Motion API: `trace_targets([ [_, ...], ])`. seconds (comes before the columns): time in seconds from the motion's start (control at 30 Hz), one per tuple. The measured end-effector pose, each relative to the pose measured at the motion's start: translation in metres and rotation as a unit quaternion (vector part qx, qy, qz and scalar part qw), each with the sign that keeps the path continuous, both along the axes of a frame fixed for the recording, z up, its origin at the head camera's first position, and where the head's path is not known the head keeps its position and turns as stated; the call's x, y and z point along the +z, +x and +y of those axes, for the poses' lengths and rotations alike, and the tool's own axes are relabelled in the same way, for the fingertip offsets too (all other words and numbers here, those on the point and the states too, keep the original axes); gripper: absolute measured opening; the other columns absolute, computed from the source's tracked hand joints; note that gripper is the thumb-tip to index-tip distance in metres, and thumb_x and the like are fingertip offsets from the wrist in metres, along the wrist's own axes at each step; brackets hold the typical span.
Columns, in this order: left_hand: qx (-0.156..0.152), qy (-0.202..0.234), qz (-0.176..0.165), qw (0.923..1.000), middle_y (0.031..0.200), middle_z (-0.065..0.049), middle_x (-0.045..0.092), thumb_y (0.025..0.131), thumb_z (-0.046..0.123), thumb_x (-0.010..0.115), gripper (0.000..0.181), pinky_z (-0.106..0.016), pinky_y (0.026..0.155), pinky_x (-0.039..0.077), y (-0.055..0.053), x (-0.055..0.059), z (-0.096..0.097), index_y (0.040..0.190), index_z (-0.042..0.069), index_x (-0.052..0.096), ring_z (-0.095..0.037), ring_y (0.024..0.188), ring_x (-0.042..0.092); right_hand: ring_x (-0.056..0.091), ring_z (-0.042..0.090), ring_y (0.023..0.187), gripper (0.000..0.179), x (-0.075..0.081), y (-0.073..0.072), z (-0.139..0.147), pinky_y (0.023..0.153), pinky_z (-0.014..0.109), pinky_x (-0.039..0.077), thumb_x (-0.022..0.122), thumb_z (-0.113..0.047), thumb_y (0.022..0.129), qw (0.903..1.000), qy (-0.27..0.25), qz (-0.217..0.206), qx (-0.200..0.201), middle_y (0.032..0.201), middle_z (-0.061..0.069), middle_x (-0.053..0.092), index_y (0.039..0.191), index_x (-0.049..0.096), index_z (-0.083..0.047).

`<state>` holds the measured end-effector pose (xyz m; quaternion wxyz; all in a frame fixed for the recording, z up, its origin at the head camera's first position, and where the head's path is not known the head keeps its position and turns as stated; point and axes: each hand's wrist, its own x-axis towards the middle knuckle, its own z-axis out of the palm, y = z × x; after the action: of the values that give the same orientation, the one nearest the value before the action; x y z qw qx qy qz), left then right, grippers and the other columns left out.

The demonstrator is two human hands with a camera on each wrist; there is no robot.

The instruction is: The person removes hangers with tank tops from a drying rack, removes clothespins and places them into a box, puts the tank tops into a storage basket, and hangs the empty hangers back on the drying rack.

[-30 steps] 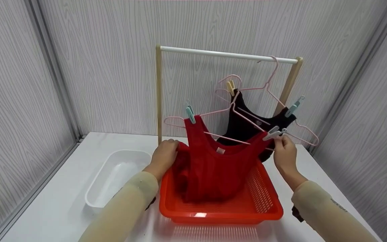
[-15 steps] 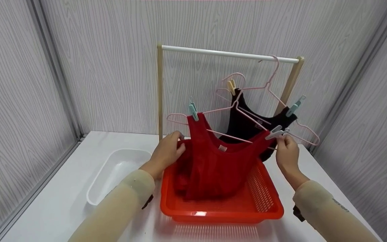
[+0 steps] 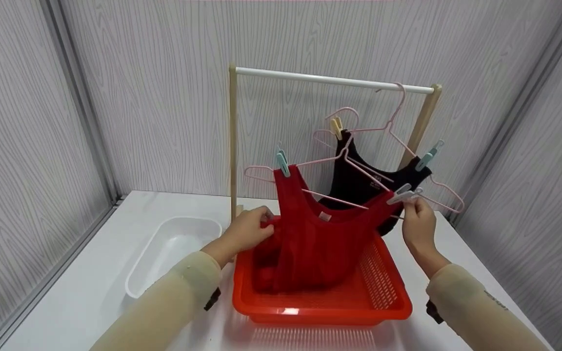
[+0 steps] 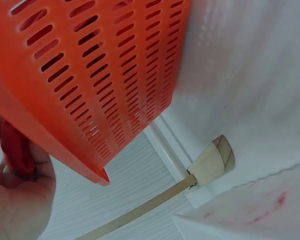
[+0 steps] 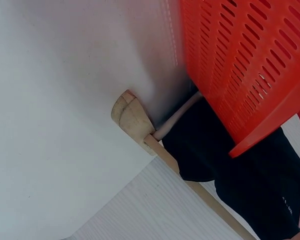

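A red tank top (image 3: pixel 317 243) hangs from a pink hanger (image 3: pixel 337 199) over the basket. A teal clothespin (image 3: pixel 282 163) clips its left strap, a white clothespin (image 3: pixel 403 194) its right. My left hand (image 3: pixel 248 229) pinches bunched red cloth (image 4: pixel 16 150) beside the top, at the basket's back left corner. Whether that cloth belongs to the top is unclear. With thumb and fingers, my right hand (image 3: pixel 418 225) holds the right end of the hanger, just under the white clothespin. In the right wrist view this hand is nearly out of frame.
The orange basket (image 3: pixel 320 316) stands beneath the red top. Behind it is a rack with a white bar (image 3: pixel 310 77). A black top (image 3: pixel 359 170) hangs there on another pink hanger (image 3: pixel 398 107), clipped with yellow and teal clothespins. A white tray (image 3: pixel 147 253) sits left.
The red top and its hanger have shifted slightly right. My left hand has turned and sunk a little, with its fingers now at the red cloth's upper edge. My right hand keeps its hold.
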<state>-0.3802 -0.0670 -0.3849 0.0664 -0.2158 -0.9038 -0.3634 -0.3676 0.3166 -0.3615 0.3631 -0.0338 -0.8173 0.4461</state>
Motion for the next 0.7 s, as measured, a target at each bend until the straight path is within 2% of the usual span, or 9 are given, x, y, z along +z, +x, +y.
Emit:
trace_targets([
  [0.13, -0.028, -0.056, -0.001, 0.998, 0.108, -0.01, 0.071, 0.091, 0.012, 0.062, 0.019, -0.043, 0.094, 0.053, 0.001, -0.005, 0.002, 0.107, 0.006, 0.068, -0.025, 0.1, 0.066, 0.042, 0.016, 0.072, 0.029, 0.001, -0.001, -0.001, 0.066, 0.029, 0.033, 0.046, -0.019, 0.104, 1.0, -0.005, -0.001, 0.004, 0.073, 0.002, 0.048, 0.084, 0.058, -0.001],
  [0.23, -0.049, -0.096, 0.004, 0.9942, 0.101, -0.007, 0.072, 0.091, 0.011, 0.063, 0.015, -0.041, 0.09, 0.054, 0.002, -0.009, 0.004, 0.104, 0.007, 0.07, -0.022, 0.092, 0.065, 0.041, 0.017, 0.071, 0.028, 0.001, -0.001, -0.001, 0.065, 0.03, 0.032, 0.046, -0.018, 0.103, 1.0, -0.004, 0.0, 0.003, 0.072, 0.001, 0.046, 0.081, 0.056, -0.002],
  [0.33, -0.068, -0.127, -0.006, 0.9896, 0.094, -0.002, 0.07, 0.092, 0.013, 0.063, 0.013, -0.04, 0.085, 0.055, 0.004, -0.011, 0.007, 0.103, 0.009, 0.07, -0.02, 0.085, 0.062, 0.042, 0.016, 0.07, 0.028, 0.0, -0.002, 0.0, 0.065, 0.029, 0.032, 0.047, -0.017, 0.102, 1.0, -0.002, 0.0, -0.001, 0.072, 0.003, 0.048, 0.081, 0.056, -0.002],
  [0.47, -0.089, -0.149, -0.035, 0.9842, 0.084, 0.003, 0.065, 0.093, 0.016, 0.065, 0.01, -0.035, 0.079, 0.055, 0.008, -0.014, 0.011, 0.101, 0.013, 0.07, -0.017, 0.078, 0.058, 0.042, 0.013, 0.069, 0.028, -0.002, -0.003, 0.0, 0.064, 0.027, 0.033, 0.048, -0.016, 0.102, 1.0, -0.002, 0.003, 0.003, 0.071, 0.002, 0.051, 0.081, 0.058, -0.001],
  [0.7, -0.104, -0.177, -0.048, 0.9775, 0.08, 0.005, 0.061, 0.092, 0.015, 0.068, 0.006, -0.033, 0.078, 0.053, 0.013, -0.018, 0.017, 0.097, 0.015, 0.07, -0.016, 0.078, 0.057, 0.037, 0.015, 0.062, 0.029, -0.004, -0.004, 0.0, 0.059, 0.028, 0.029, 0.049, -0.014, 0.101, 1.0, 0.002, 0.001, 0.003, 0.065, -0.001, 0.041, 0.074, 0.051, -0.005],
])
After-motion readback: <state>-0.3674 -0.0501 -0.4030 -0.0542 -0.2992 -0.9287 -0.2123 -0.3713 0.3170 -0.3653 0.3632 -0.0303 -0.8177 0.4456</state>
